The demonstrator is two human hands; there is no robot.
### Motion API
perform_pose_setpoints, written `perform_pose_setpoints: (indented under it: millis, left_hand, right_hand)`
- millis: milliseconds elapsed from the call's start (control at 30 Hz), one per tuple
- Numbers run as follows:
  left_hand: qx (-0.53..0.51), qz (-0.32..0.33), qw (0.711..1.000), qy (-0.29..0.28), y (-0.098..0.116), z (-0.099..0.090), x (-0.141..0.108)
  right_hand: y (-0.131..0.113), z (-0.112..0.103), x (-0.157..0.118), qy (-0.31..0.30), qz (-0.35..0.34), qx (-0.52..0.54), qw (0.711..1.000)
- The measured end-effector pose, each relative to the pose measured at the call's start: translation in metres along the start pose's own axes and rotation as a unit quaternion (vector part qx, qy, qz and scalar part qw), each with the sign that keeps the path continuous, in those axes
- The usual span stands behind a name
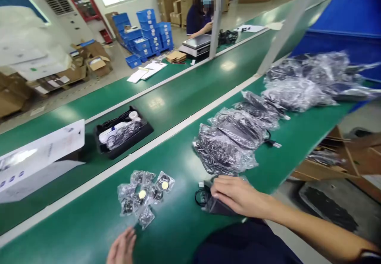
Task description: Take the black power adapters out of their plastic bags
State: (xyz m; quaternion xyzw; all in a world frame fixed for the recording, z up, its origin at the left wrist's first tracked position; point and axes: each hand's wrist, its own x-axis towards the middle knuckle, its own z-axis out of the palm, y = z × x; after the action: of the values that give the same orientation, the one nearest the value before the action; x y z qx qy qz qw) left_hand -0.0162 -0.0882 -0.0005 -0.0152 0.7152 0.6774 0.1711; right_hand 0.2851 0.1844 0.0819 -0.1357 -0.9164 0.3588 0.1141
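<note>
Head view shows the right hand [238,195] lying flat, fingers loosely curled, on a black adapter [216,205] at the near edge of the green bench [178,224]; it covers the adapter rather than clearly gripping it, and a loop of black cord [200,198] sticks out to the left. The left hand [122,249] hovers open and empty, low in the frame, just below a cluster of small bags [144,198].

Risk, as I judge it: the adapter sits close to the bench edge, so a careless pull could drag it off, or the loose cord could snag the nearest cable bag [223,151].

Counts: about seven small bags, two showing gold discs. Four or so cable bags lie in a row running up and right, with a bigger heap [309,81] beyond, too tangled to count. One black tray [123,133] rides the belt [184,97], beside one white box [38,157]. One person [202,16] works at a scale [196,45] far off.
</note>
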Motion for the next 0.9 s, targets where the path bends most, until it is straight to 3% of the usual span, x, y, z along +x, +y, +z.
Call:
perform_pose_setpoints:
  millis: [67, 133, 200, 300, 433, 533, 633, 700, 900]
  left_hand:
    - [0.022, -0.051, 0.989, -0.137, -0.006, 0.029, -0.043]
    - [0.011, -0.063, 0.961, -0.270, -0.014, 0.058, -0.077]
    - [-0.030, -0.032, 0.941, -0.337, -0.022, 0.082, -0.100]
    - [-0.058, 0.007, 0.944, -0.324, -0.025, 0.108, -0.111]
    - [-0.091, -0.016, 0.942, -0.323, -0.009, 0.126, -0.099]
    - [-0.153, -0.071, 0.902, -0.398, 0.000, 0.129, -0.098]
    - [-0.205, -0.166, 0.855, -0.447, 0.001, 0.128, -0.108]
    - [-0.229, -0.205, 0.842, -0.443, 0.001, 0.130, -0.115]
    - [-0.309, -0.241, 0.823, -0.410, 0.013, 0.151, -0.111]
  right_hand:
    - [-0.008, -0.012, 0.001, 0.041, -0.034, 0.108, 0.993]
    - [-0.016, -0.018, 0.005, 0.085, -0.064, 0.199, 0.974]
    - [-0.026, -0.020, 0.013, 0.117, -0.093, 0.260, 0.954]
    - [-0.042, -0.018, 0.028, 0.122, -0.166, 0.277, 0.939]
    - [-0.058, -0.019, 0.042, 0.128, -0.249, 0.232, 0.932]
    - [-0.062, -0.023, 0.046, 0.160, -0.228, 0.217, 0.936]
    - [-0.061, -0.027, 0.048, 0.178, -0.207, 0.210, 0.939]
    - [-0.060, -0.028, 0.049, 0.182, -0.215, 0.205, 0.937]
    - [-0.055, -0.030, 0.055, 0.219, -0.255, 0.167, 0.927]
